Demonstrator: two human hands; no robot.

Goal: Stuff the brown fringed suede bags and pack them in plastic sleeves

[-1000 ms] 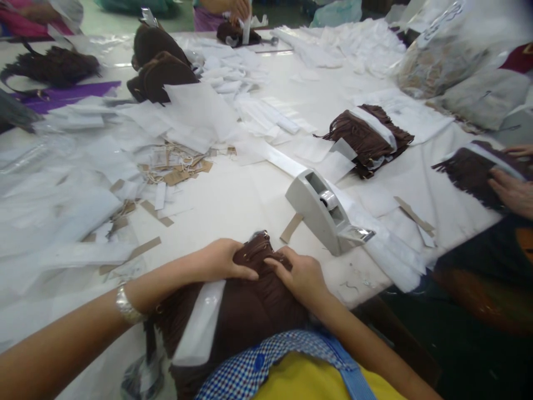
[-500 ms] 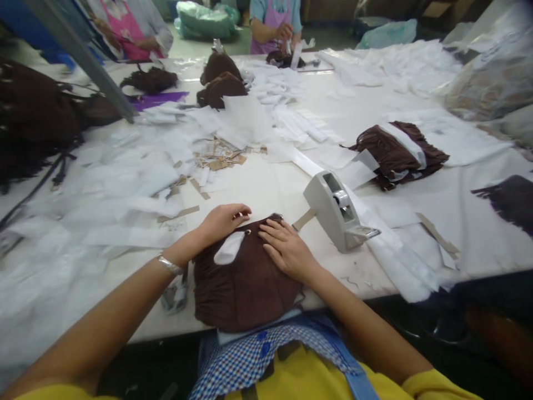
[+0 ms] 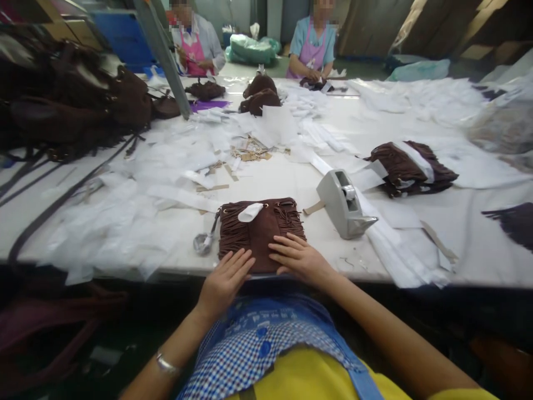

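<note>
A dark brown fringed bag (image 3: 264,244) lies flat at the table's near edge. Fringe runs down both its sides, and small metal eyelets line its top. A white wrapped piece (image 3: 250,213) rests on its upper part. My left hand (image 3: 231,275) lies on the lower left of the bag, fingers stretched out. On the lower right, my right hand (image 3: 297,254) is laid flat with its fingers spread. Beside the bag's left edge sits a small wrapped piece (image 3: 202,243) on a dark strap.
A grey tape dispenser (image 3: 343,205) stands to the right. Behind it lies a bundle of brown fringed pieces (image 3: 410,166) with a white band. White sheets (image 3: 125,222) cover the left; brown bags (image 3: 83,111) are piled beyond a metal post (image 3: 164,58). Two people work across the table.
The bag has moved away from my body, farther onto the table. Both hands have shifted from its top to its lower part. The view has tilted up.
</note>
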